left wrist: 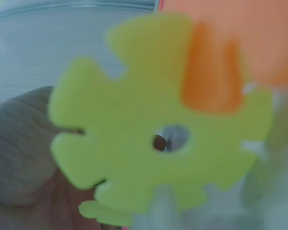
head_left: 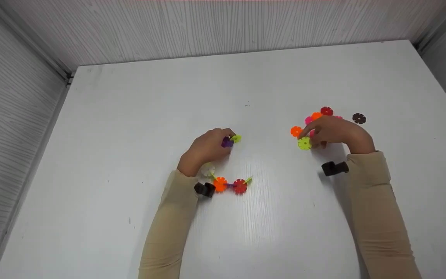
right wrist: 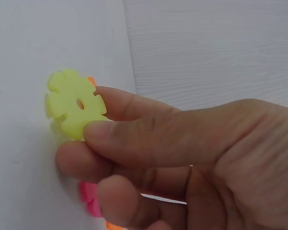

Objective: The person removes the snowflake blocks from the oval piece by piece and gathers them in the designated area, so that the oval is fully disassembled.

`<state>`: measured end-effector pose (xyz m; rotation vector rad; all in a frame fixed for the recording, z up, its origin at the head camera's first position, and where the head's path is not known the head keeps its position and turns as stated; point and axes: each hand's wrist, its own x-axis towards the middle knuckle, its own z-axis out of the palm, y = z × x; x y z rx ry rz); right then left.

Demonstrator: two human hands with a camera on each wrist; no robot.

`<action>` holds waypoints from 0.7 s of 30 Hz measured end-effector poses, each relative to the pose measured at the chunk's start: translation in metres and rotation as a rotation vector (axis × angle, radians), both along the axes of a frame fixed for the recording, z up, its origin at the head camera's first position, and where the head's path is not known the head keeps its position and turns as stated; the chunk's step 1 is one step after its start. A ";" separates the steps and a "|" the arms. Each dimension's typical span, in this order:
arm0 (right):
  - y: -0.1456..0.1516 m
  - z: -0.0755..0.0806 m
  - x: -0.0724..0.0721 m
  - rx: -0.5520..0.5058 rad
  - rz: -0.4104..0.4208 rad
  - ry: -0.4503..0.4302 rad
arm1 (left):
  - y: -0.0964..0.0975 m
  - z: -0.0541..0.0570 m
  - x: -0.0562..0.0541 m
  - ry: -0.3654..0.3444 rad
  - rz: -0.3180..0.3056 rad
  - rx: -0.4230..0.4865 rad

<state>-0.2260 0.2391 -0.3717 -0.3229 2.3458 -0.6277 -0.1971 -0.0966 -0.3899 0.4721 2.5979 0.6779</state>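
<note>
My left hand grips purple notched discs with a yellow-green disc joined on, at the middle of the table. Close below that wrist are linked discs: a whitish one, an orange one and a red one among them. A blurred yellow disc fills much of the left wrist view and hides most of the left hand. Thumb and finger of my right hand pinch a yellow disc by its edge, beside the loose discs.
Around the right hand lie loose discs: an orange one, a red one and pink ones partly covered by the hand. A dark brown disc lies apart to the right. Pale wood-grain panels border the white table.
</note>
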 end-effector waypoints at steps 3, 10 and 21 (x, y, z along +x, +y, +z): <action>0.001 -0.001 0.000 -0.009 0.001 0.007 | 0.000 0.000 0.000 -0.007 -0.004 0.008; 0.003 0.000 0.000 -0.023 -0.017 0.039 | -0.001 -0.001 0.000 -0.042 0.023 0.030; -0.007 0.002 0.001 -0.143 -0.070 0.186 | 0.000 -0.005 -0.001 0.004 0.058 0.056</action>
